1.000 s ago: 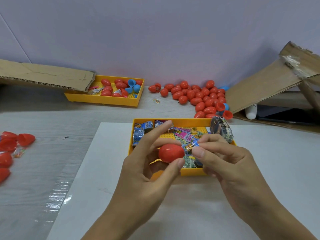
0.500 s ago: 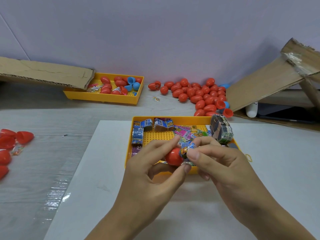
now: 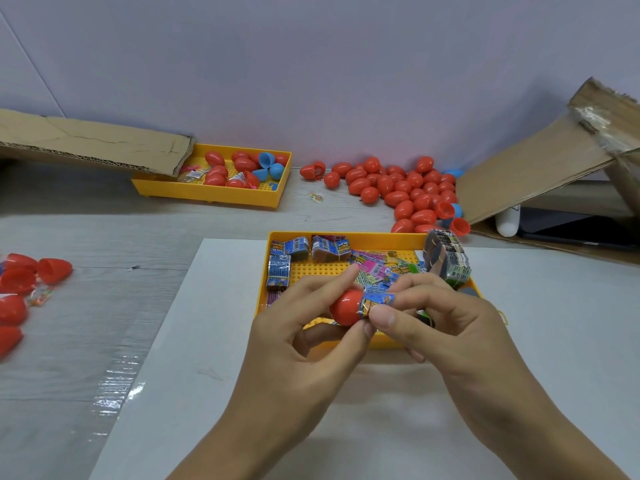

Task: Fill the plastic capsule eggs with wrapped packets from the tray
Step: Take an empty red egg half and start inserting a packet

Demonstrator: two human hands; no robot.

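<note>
Two yellow trays: near holds packets, far holds eggs.

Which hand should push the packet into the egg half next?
Right hand, probably. Its fingers already pinch the rolled blue-and-orange wrapped packet at the mouth of the red plastic egg half; the left hand is occupied gripping that egg half.

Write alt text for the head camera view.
A left hand holds a red capsule half while the right hand pushes a wrapped packet into it, above a yellow tray of packets. Red eggs are piled by the wall.
</note>
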